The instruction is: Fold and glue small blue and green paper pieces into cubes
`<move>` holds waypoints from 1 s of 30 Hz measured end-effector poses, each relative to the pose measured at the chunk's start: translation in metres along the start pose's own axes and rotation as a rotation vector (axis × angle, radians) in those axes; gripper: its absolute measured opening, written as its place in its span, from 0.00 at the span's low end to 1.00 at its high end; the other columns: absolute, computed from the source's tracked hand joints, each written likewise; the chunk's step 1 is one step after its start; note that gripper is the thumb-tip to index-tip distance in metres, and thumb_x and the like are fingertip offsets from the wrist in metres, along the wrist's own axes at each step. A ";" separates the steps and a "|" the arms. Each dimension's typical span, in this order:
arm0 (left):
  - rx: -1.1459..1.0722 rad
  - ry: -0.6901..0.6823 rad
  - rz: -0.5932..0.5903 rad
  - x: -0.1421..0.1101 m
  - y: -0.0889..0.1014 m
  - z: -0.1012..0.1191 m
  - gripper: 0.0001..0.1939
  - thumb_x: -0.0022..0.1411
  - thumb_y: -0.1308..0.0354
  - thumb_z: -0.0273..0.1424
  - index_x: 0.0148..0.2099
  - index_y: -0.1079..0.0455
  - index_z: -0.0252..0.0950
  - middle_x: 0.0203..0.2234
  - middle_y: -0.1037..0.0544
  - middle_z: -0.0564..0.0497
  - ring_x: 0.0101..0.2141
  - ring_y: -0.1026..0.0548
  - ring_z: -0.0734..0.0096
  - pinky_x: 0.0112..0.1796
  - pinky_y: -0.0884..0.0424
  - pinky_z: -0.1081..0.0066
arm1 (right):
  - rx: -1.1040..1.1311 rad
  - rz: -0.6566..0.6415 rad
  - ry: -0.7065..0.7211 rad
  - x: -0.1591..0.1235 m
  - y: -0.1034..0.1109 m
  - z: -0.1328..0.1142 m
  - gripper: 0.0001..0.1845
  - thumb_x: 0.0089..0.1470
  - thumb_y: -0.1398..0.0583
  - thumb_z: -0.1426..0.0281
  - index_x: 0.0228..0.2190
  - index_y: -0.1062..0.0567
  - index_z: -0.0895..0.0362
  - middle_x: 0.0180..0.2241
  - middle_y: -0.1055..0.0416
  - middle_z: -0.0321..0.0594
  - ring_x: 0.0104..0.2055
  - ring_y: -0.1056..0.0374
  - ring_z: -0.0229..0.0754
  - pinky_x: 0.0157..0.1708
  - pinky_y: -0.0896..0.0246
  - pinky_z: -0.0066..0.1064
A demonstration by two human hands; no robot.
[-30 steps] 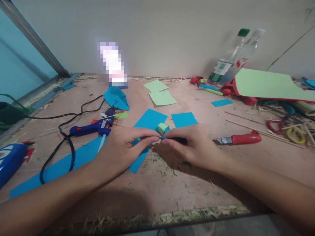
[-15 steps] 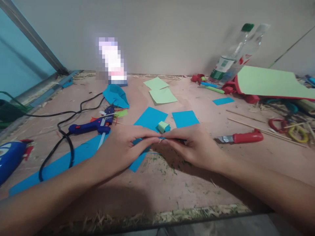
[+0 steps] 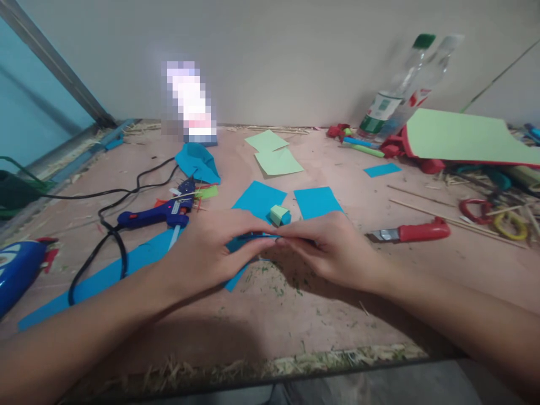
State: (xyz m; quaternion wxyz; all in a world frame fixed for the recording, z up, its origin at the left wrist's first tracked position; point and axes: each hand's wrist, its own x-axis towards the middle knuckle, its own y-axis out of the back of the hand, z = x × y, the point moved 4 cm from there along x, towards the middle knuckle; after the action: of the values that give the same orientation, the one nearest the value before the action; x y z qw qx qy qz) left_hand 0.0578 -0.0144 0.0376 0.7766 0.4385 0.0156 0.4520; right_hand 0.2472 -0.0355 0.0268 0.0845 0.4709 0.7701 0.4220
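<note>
My left hand (image 3: 217,239) and my right hand (image 3: 327,242) meet at their fingertips, thumbs pressed against index fingers. Between them they pinch a piece of blue paper (image 3: 257,235), of which only a thin edge shows; the fingers hide the rest. Just beyond the fingertips sits a small folded paper block (image 3: 279,214), pale green on top and blue at one end. Behind it lies a blue paper sheet (image 3: 260,198), with a second blue square (image 3: 317,201) to its right.
A blue glue gun (image 3: 154,215) with a black cord lies at left. To the right are a red utility knife (image 3: 422,230), blade out, and thin sticks (image 3: 455,222). Pale green sheets (image 3: 278,161) and plastic bottles (image 3: 379,112) stand farther back. Green scraps litter the table.
Both hands keep their pinch on the blue paper, with only a slight shift of the fingers. The whole view has moved a little; the things on the table stay put.
</note>
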 end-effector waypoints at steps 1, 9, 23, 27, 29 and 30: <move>0.013 -0.021 -0.004 -0.001 0.000 0.001 0.07 0.70 0.37 0.35 0.42 0.17 0.47 0.37 0.12 0.53 0.36 0.16 0.61 0.42 0.23 0.64 | -0.009 -0.014 0.007 0.000 -0.001 -0.001 0.17 0.72 0.42 0.64 0.42 0.13 0.56 0.33 0.15 0.41 0.27 0.27 0.38 0.29 0.42 0.29; 0.117 -0.195 0.053 -0.005 0.003 0.007 0.07 0.72 0.38 0.29 0.40 0.20 0.40 0.31 0.14 0.52 0.33 0.18 0.67 0.38 0.26 0.69 | -0.050 -0.012 0.028 0.000 0.003 -0.004 0.17 0.72 0.42 0.66 0.40 0.15 0.59 0.30 0.17 0.40 0.26 0.31 0.37 0.29 0.44 0.29; 0.126 -0.151 -0.005 -0.005 -0.004 0.000 0.08 0.74 0.41 0.29 0.43 0.21 0.37 0.36 0.14 0.50 0.38 0.18 0.63 0.41 0.28 0.66 | -0.065 -0.100 0.029 0.001 0.001 -0.001 0.18 0.74 0.44 0.66 0.43 0.16 0.61 0.31 0.18 0.41 0.26 0.33 0.36 0.29 0.47 0.29; 0.137 -0.158 0.006 -0.005 -0.003 -0.001 0.09 0.75 0.40 0.28 0.40 0.21 0.35 0.34 0.15 0.50 0.38 0.19 0.65 0.41 0.29 0.68 | -0.062 -0.042 0.046 0.000 0.003 -0.001 0.16 0.73 0.42 0.64 0.43 0.16 0.58 0.31 0.17 0.39 0.25 0.33 0.35 0.29 0.46 0.28; 0.112 -0.145 0.016 -0.003 0.000 -0.002 0.09 0.74 0.39 0.29 0.40 0.20 0.35 0.33 0.15 0.51 0.36 0.19 0.67 0.40 0.29 0.69 | -0.090 -0.043 0.053 0.000 0.006 0.000 0.17 0.73 0.43 0.64 0.41 0.16 0.59 0.32 0.17 0.41 0.27 0.30 0.37 0.29 0.46 0.29; 0.095 -0.120 0.020 -0.002 0.001 -0.003 0.09 0.74 0.38 0.30 0.40 0.20 0.35 0.33 0.14 0.52 0.35 0.19 0.68 0.39 0.29 0.70 | -0.116 -0.048 0.052 0.000 0.007 0.002 0.17 0.73 0.43 0.66 0.41 0.16 0.59 0.32 0.16 0.42 0.27 0.29 0.37 0.29 0.45 0.29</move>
State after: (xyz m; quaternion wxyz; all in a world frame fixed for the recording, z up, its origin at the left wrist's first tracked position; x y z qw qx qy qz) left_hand 0.0543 -0.0138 0.0360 0.7500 0.5013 -0.0139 0.4313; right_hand 0.2531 -0.0334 0.0308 0.1016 0.4354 0.7573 0.4760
